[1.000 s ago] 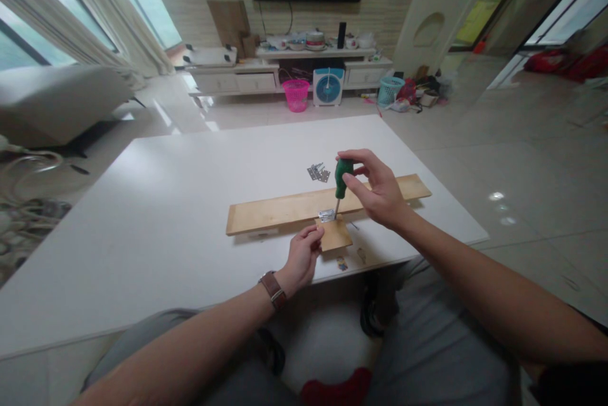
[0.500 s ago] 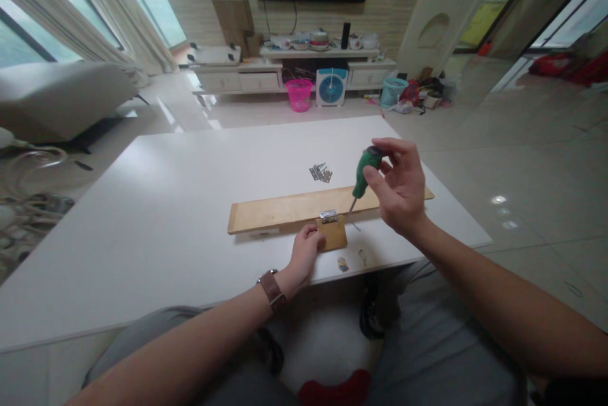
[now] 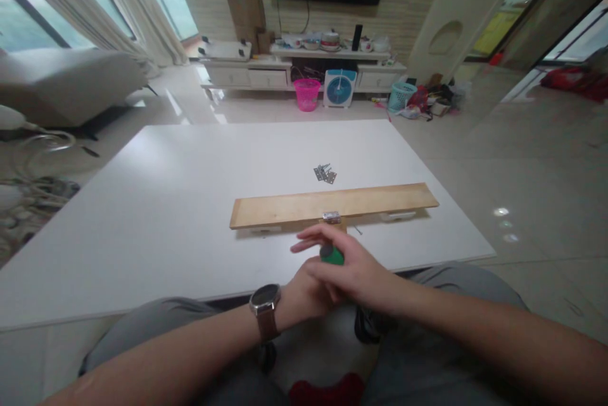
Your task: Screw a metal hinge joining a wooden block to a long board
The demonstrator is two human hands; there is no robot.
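My right hand (image 3: 354,260) holds a screwdriver (image 3: 332,255) by its green handle between thumb and fingers, with some fingers stretched out over it; the blade is hidden. My left hand (image 3: 306,289) lies beneath my right hand, at the table's near edge, its fingers mostly covered. Just beyond the hands, a metal hinge (image 3: 331,216) sits at the near edge of a long wooden board (image 3: 285,206). A small wooden block (image 3: 342,225) under the hinge is largely hidden by my right hand. One loose screw (image 3: 358,230) lies right of the block.
Several hinges and screws (image 3: 325,173) lie in a pile behind the board on the white table (image 3: 166,203). White pieces (image 3: 398,216) show beneath the board. Farther off are a pink basket (image 3: 306,95), a blue fan (image 3: 339,88) and a low cabinet (image 3: 228,76).
My right hand has come down and left with the screwdriver, from beside the hinge to above my left hand. My left hand has drawn back toward me from the block's left side.
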